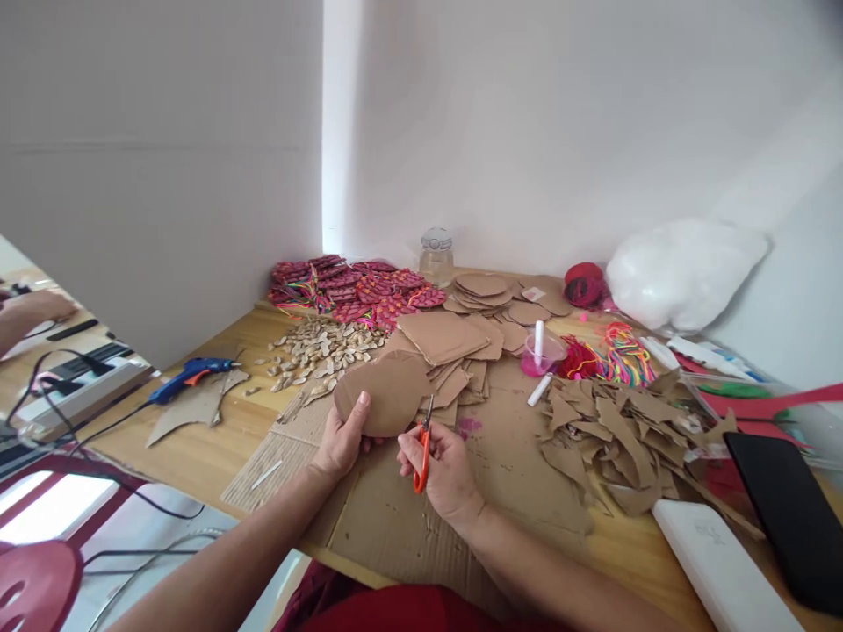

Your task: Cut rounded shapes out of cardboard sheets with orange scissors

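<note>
On the left of the worktop [190,465], a blue hot glue gun [181,379] lies with its nozzle toward the right, its tip end over a cardboard scrap [198,410]. Dry seeds [322,351] are heaped beside it. The left hand [343,436] pinches a rounded cardboard disc [382,397], thumb on top, fingers beneath; held above the front of the worktop, it looks wider across than deep. Behind stands a lidded clear jar [435,263], contents unclear. The right hand [449,474] is curled around orange-handled scissors [425,446], long axis front to back, blades pointing away near the disc's right edge. Farther right, a clear cup [557,349] holds something pink and a white stick, and a transparent box [820,432] holds red and green pieces
</note>
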A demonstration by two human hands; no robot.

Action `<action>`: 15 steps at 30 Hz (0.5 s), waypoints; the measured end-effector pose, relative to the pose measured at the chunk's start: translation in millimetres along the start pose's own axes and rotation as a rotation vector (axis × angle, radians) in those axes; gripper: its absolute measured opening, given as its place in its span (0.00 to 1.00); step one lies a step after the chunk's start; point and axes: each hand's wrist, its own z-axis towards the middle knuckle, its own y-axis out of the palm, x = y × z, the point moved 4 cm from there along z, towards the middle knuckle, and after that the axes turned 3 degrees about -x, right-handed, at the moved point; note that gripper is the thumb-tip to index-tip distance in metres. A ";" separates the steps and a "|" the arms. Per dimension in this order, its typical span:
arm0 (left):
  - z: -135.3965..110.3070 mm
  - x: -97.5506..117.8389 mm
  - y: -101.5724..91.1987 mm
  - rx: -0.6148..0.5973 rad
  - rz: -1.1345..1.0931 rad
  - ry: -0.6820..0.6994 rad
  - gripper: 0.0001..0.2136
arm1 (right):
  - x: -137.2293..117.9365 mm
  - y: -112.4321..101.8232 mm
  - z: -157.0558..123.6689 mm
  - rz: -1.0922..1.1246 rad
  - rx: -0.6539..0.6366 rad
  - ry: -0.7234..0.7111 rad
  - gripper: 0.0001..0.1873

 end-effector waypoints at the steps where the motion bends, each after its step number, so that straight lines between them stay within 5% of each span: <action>1: -0.1 0.5 0.4 0.009 -0.004 0.001 0.23 | -0.2 -0.5 -0.4 -0.011 -0.011 0.000 0.18; 10: -4.9 14.3 0.5 0.037 -0.052 0.038 0.27 | -14.1 -12.6 -4.9 -0.119 0.078 -0.143 0.13; 15: 62.2 48.0 -8.3 0.016 -0.137 0.137 0.31 | -18.4 -24.0 -7.7 -0.193 0.238 -0.245 0.13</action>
